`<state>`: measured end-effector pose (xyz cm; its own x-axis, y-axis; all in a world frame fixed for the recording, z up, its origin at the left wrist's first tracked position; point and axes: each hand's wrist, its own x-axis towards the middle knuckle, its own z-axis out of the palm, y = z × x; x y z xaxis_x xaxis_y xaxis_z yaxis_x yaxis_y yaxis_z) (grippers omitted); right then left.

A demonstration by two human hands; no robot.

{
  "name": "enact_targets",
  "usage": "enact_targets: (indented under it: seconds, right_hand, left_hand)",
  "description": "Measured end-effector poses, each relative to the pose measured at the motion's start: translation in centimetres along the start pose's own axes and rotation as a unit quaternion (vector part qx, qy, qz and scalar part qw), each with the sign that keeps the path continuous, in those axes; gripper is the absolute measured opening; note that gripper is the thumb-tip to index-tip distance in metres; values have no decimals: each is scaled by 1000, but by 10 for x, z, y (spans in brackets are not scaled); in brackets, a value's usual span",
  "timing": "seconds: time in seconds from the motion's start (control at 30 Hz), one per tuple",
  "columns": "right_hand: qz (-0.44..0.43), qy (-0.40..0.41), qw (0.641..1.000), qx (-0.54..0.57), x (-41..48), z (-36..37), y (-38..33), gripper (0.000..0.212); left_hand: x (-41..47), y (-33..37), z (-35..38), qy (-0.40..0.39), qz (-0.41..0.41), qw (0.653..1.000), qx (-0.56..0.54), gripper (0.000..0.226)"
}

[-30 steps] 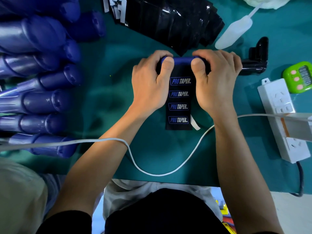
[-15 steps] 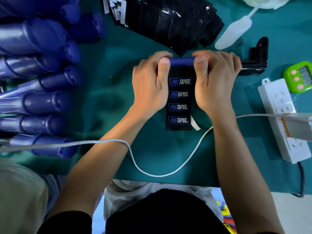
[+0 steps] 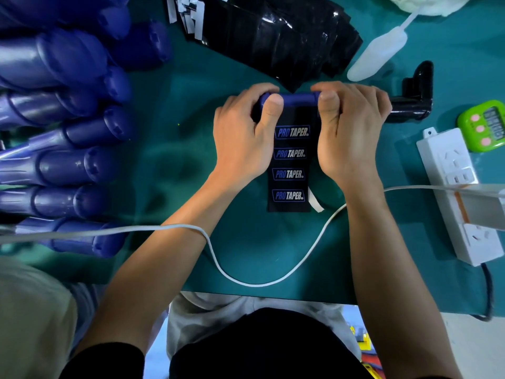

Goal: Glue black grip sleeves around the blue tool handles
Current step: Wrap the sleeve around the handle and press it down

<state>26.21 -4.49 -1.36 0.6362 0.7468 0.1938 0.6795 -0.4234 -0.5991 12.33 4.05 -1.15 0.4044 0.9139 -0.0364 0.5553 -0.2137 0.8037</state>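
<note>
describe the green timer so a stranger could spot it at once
Start at the right side of the teal table, where a white power strip lies. Beside the strip's far end, at the picture's edge, sits the timer. It is the only lime-green thing there, with pink buttons and a grey display.

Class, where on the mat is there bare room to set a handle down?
Bare mat: between stacked blue handles and left hand; between right hand and power strip. Crowded: far side, around the black sleeve pile.

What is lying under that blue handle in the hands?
The black sleeve runs under the handle, flat on the green mat. The left hand and right hand grip the handle's ends, so the sleeve's far edge is hidden.
</note>
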Motion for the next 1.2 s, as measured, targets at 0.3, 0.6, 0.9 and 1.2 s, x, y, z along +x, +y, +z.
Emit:
enact_targets:
  seconds: [0.3, 0.6, 0.9, 1.2]
  right_hand:
    - [-19, -14, 999, -35, -1, 1, 2, 40]
    - [-2, -127, 991, 41, 4, -29, 11, 48]
    - [-55, -59, 989, -125, 3, -15, 7, 49]
    - [-76, -19, 995, -68, -6, -24, -5, 54]
  left_hand:
    - [4, 3, 4, -13, -20, 999, 38, 35]
    - [4, 0, 3, -22, -8, 999, 44, 40]
    - [1, -3, -4, -54, 21, 998, 8, 58]
    - [2, -20, -19, -167, 56, 960, -217, 80]
